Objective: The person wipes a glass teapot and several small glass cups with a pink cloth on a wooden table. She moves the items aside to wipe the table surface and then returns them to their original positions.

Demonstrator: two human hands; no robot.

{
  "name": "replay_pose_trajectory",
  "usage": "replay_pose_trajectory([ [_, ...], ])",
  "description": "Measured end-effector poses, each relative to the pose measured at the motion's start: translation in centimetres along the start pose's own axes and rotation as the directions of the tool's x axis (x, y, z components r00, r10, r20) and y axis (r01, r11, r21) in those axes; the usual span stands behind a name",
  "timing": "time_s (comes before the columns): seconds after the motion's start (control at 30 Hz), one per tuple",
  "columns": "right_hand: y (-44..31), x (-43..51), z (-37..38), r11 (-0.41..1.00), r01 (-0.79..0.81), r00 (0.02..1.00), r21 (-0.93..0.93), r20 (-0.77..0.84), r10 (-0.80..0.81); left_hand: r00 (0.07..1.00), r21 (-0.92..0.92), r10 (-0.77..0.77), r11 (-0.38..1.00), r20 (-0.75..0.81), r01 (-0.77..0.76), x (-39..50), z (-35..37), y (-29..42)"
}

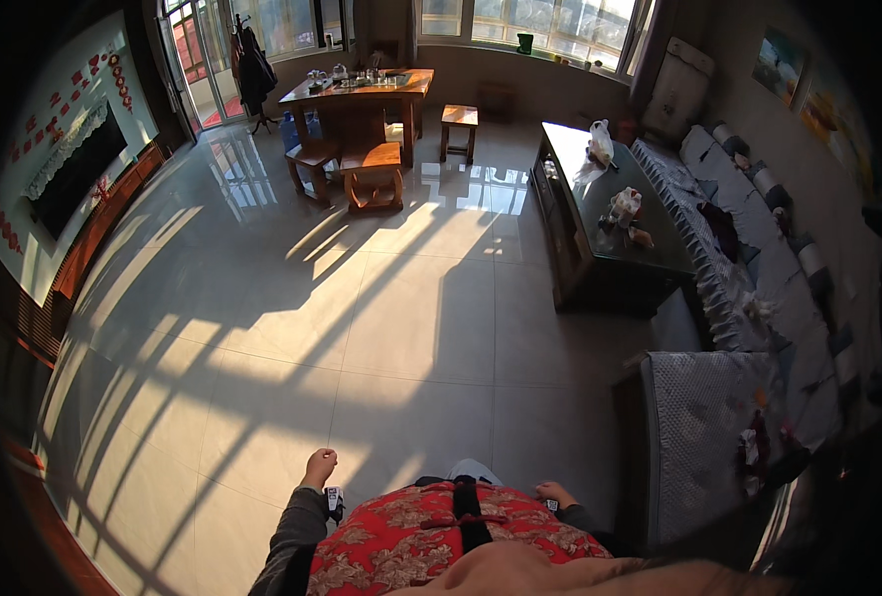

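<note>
My left hand (321,467) hangs low over the tiled floor (411,328), its fingers loosely curled with nothing visible in them. On that wrist sits a small strapped device (334,501) bearing a printed pattern. At my other side, my right hand (555,493) is partly hidden by my body, so its grip cannot be made out. A similar device (552,505) shows at the right wrist. Between the hands is my red vest (404,521) with gold flower patterns and a dark front band. Neither hand touches any furniture.
A dark coffee table (605,238) carries plastic bags (624,205), with a long cushioned sofa (754,253) beside it. A covered seat (679,425) stands near on the right. Farther off are a wooden tea table (419,83), stools (372,158) and a coat rack (255,71). A television (76,175) hangs left.
</note>
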State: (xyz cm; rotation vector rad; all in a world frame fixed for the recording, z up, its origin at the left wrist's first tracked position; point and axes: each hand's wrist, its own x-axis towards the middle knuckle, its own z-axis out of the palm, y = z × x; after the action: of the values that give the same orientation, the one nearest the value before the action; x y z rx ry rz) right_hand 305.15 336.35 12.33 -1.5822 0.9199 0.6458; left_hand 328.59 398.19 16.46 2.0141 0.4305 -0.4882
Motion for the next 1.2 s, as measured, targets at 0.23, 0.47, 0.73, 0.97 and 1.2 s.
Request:
replay_pose_trajectory([
  [0.23, -9.8, 12.1, -6.1, 0.901, -0.016, 1.0, 0.434, -0.018, 0.026, 0.97, 0.121, 0.082, 0.986, 0.23, -0.112, 14.9, 4.3, 15.1],
  [0.47, -36.7, 26.5, -9.7, 0.991, 0.134, 0.973, -0.023, -0.188, -0.136, 0.913, 0.193, -0.191, 0.973, 0.361, 0.127, 22.5, 2.7, 21.7],
  [0.73, -58.6, 39.7, -12.6, 0.912, 0.379, 0.916, 0.159, -0.201, -0.346, 0.871, 0.048, -0.284, 0.956, 0.401, 0.289, 40.1, 2.4, 29.4],
  [0.97, -62.3, 38.9, -15.0, 0.979, 0.064, 0.978, 0.193, -0.209, -0.023, 0.91, 0.157, -0.149, 0.983, 0.387, 0.094, 63.3, 5.8, 51.9],
  [1.2, -59.1, 30.9, -12.1, 0.73, 0.303, 0.759, 0.613, -0.618, 0.204, 0.839, 0.5, 0.207, 0.722, 0.504, -0.479, 83.1, 23.2, 77.5],
])
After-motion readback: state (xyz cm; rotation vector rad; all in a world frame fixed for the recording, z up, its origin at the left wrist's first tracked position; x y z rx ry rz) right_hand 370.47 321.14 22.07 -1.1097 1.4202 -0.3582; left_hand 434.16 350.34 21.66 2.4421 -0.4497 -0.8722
